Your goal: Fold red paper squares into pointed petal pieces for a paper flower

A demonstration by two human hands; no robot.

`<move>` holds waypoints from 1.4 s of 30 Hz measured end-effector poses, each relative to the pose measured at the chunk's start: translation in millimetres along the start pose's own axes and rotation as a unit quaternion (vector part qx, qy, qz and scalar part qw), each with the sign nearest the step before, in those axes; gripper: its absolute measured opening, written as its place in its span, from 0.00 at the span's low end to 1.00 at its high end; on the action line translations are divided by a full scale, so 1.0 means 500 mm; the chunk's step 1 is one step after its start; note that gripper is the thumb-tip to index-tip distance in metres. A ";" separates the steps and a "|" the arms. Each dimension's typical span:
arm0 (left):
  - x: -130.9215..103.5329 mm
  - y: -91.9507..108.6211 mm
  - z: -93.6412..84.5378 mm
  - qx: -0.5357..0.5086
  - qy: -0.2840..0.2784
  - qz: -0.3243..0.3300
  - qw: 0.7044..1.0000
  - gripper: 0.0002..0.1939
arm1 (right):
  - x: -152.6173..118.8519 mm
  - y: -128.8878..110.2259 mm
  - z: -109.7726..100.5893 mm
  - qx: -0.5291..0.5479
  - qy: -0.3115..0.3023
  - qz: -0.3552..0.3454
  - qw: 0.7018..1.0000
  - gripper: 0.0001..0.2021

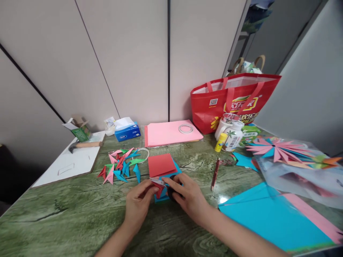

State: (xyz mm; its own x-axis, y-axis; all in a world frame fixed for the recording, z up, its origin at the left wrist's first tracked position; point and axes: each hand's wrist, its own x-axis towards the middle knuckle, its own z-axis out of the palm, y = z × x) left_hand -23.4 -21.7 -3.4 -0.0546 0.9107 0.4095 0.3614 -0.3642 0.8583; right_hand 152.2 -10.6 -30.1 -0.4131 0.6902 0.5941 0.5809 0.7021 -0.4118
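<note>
My left hand pinches a small folded piece of red paper low over the table. In my right hand is a pair of black-handled scissors, their blades at the red paper. Just beyond the hands, a red paper square lies partly over blue paper. To the left is a loose pile of folded paper pieces in pink, red, blue and green, with a white ring beside it.
Pink paper sheets lie at the back beside a blue tissue box. A hammer rests on a white board at left. Rightward are a pencil, glue stick, white bottle, red bag and blue sheets.
</note>
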 end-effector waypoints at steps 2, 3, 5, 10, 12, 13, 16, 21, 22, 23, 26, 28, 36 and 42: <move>0.000 -0.001 0.000 0.004 -0.008 0.001 1.000 0.04 | 0.001 0.000 -0.002 -0.003 0.007 -0.004 1.000 0.28; 0.001 -0.001 0.000 0.004 -0.011 -0.001 1.000 0.04 | 0.001 0.000 -0.002 -0.004 0.014 -0.008 1.000 0.27; 0.001 -0.002 0.001 -0.002 -0.016 -0.012 1.000 0.03 | 0.002 -0.001 -0.003 -0.002 0.029 -0.012 1.000 0.25; 0.002 -0.005 0.003 -0.151 -0.059 -0.110 0.981 0.10 | 0.007 0.006 -0.005 0.036 0.060 0.071 0.995 0.23; 0.002 -0.006 0.003 -0.228 -0.081 -0.138 0.961 0.10 | 0.011 0.014 -0.007 0.016 0.062 0.117 0.991 0.22; 0.002 -0.006 0.003 -0.254 -0.087 -0.143 0.953 0.10 | 0.012 0.020 -0.008 -0.005 0.055 0.139 0.989 0.21; 0.001 -0.005 0.002 -0.290 -0.096 -0.152 0.940 0.10 | 0.016 0.039 -0.012 -0.078 0.016 0.205 0.975 0.22; 0.006 -0.003 -0.001 -0.279 -0.102 -0.173 0.939 0.06 | 0.026 0.061 -0.021 -0.166 -0.075 0.293 0.939 0.22; 0.008 -0.004 -0.001 -0.276 -0.095 -0.178 0.940 0.04 | 0.028 0.064 -0.024 -0.180 -0.088 0.306 0.931 0.22; 0.010 -0.006 -0.002 -0.273 -0.086 -0.183 0.940 0.04 | 0.030 0.066 -0.026 -0.193 -0.099 0.317 0.923 0.21; 0.014 -0.012 -0.003 -0.274 -0.057 -0.203 0.938 0.06 | 0.035 0.074 -0.031 -0.227 -0.123 0.335 0.906 0.19; 0.016 -0.016 -0.003 -0.277 -0.045 -0.221 0.934 0.07 | 0.036 0.079 -0.032 -0.245 -0.132 0.336 0.900 0.17; 0.021 -0.016 -0.001 -0.298 -0.028 -0.289 0.909 0.16 | 0.032 0.096 -0.028 -0.318 -0.142 0.329 0.878 0.12; 0.023 -0.028 -0.001 -0.279 -0.015 -0.287 0.916 0.18 | 0.030 0.100 -0.021 -0.347 -0.129 0.332 0.867 0.14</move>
State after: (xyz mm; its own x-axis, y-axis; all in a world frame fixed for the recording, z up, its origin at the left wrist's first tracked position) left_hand -29.4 -6.1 -10.5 -0.0571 0.9855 -0.1596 -0.2509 0.1406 0.9577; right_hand 182.4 32.9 -34.7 0.0837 0.9812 0.1741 0.9963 -0.0787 -0.0356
